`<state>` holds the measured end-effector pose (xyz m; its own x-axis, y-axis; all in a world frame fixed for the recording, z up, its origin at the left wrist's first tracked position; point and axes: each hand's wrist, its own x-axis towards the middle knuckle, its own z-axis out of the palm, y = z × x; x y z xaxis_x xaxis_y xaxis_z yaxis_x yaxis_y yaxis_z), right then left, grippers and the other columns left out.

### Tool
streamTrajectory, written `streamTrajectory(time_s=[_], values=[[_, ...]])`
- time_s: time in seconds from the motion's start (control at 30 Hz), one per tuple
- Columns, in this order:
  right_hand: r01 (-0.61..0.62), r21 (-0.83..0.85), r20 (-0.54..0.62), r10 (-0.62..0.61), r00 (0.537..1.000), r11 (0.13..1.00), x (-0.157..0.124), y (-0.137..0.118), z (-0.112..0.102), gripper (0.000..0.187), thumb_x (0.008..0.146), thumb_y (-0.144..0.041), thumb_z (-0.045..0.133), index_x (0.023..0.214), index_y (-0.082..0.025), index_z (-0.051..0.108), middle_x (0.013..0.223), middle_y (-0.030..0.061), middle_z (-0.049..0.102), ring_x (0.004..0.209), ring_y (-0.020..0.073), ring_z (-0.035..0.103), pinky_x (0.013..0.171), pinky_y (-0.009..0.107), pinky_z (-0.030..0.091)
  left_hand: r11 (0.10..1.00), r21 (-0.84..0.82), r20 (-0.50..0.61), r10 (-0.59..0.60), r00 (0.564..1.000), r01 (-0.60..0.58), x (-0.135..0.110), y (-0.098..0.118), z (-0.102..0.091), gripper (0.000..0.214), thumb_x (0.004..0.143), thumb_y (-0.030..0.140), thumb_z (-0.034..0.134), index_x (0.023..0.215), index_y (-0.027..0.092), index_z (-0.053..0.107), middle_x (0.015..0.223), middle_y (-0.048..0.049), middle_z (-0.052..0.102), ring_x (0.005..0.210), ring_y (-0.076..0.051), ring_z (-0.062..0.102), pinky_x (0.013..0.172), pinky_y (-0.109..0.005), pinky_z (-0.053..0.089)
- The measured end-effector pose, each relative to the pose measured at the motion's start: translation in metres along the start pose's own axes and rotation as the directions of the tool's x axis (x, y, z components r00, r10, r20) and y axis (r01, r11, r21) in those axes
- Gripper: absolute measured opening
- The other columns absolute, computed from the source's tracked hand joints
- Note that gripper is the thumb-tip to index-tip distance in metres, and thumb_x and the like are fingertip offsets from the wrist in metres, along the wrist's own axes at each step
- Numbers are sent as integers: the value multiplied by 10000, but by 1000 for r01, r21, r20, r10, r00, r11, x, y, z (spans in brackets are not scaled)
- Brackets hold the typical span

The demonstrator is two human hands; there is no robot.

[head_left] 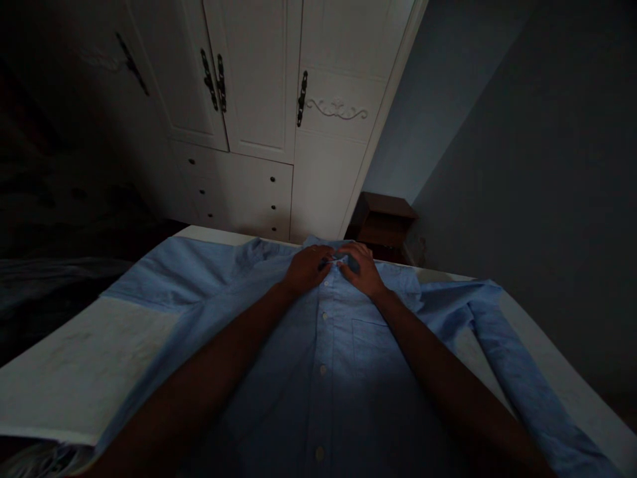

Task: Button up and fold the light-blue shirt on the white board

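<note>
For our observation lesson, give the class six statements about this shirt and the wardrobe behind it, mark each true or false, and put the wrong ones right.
1. The left hand and right hand are at the neck end of the blue shirt. True.
2. The shirt lies front side down. False: its button placket faces up.
3. In the picture, the chest pocket lies to the right of the placket. True.
4. The right hand rests on the chest pocket. False: it is beyond it, at the neck end.
5. The white wardrobe has dark handles. True.
6. The wardrobe stands wide open. False: its doors are shut.
</note>
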<state>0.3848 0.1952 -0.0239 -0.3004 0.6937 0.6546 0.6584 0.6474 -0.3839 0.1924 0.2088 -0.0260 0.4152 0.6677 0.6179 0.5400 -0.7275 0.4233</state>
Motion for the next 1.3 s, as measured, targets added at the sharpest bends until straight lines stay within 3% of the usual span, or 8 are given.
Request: streamTrajectory(time_s=[0.17, 0.23, 0.3, 0.4, 0.57, 0.73, 0.83, 1.3], values=[[-62, 115, -184, 83, 979, 991, 7, -9, -6, 160, 814, -311, 601, 926, -211, 658, 991, 82, 643, 995, 241, 569, 912, 405, 436, 984, -151, -31, -98, 995, 92, 1, -2, -1, 278, 788, 216, 653, 1063, 212, 615, 939, -28, 722, 889, -189, 672, 852, -324, 513], [-114, 180, -133, 139, 981, 977, 13, -16, -11, 138, 814, -305, 594, 834, -202, 683, 872, 58, 651, 862, 206, 594, 808, 348, 472, 952, -257, -42, -180, 983, 163, 2, -3, -1, 288, 763, 201, 666, 1046, 218, 614, 905, -13, 726, 841, -175, 680, 819, -305, 521], [-245, 271, 56, 239, 969, 931, 20, -22, -14, 175, 812, -324, 602, 754, -193, 703, 720, 24, 653, 675, 159, 596, 657, 281, 475, 896, -377, -49, -272, 961, 234, 4, -5, 0, 302, 734, 184, 679, 1026, 217, 611, 863, 0, 727, 786, -161, 683, 772, -284, 528], [-558, 347, 379, 431, 819, 754, 29, -31, -16, 188, 763, -312, 659, 658, -161, 697, 552, 1, 643, 427, 108, 539, 449, 218, 399, 787, -542, -45, -378, 925, 295, 7, -7, 1, 298, 699, 175, 697, 981, 192, 604, 798, 0, 721, 731, -152, 680, 704, -263, 526], [-818, 519, 494, 695, 523, 247, 31, -47, -9, 61, 680, -152, 717, 724, -119, 693, 691, 85, 739, 476, 141, 644, 355, 170, 363, 684, -656, -14, -432, 902, 318, 9, -10, 2, 301, 643, 165, 728, 916, 173, 602, 751, -1, 708, 693, -140, 674, 669, -249, 516], [-680, 719, 488, 801, 348, -142, 25, -71, 11, 138, 754, -13, 606, 675, -116, 653, 632, 48, 709, 489, 91, 636, 368, 128, 388, 634, -701, -17, -472, 881, 326, 9, -11, 3, 279, 637, 153, 705, 893, 177, 599, 708, 16, 688, 669, -138, 664, 670, -257, 518], [-557, 785, 481, 833, 274, -270, 24, -82, 22, 210, 796, 23, 557, 655, -118, 623, 565, 23, 664, 483, 71, 620, 367, 107, 383, 643, -696, -13, -455, 890, 319, 9, -10, 2, 279, 638, 179, 713, 896, 179, 607, 721, 8, 692, 678, -149, 664, 671, -268, 516], [-416, 860, 412, 882, 228, -294, 21, -81, 28, 215, 821, -25, 575, 643, -146, 574, 514, -30, 582, 411, 38, 514, 369, 121, 372, 732, -622, -17, -367, 930, 278, 7, -9, 3, 265, 670, 222, 698, 915, 177, 608, 763, -10, 723, 682, -137, 665, 679, -254, 504]])
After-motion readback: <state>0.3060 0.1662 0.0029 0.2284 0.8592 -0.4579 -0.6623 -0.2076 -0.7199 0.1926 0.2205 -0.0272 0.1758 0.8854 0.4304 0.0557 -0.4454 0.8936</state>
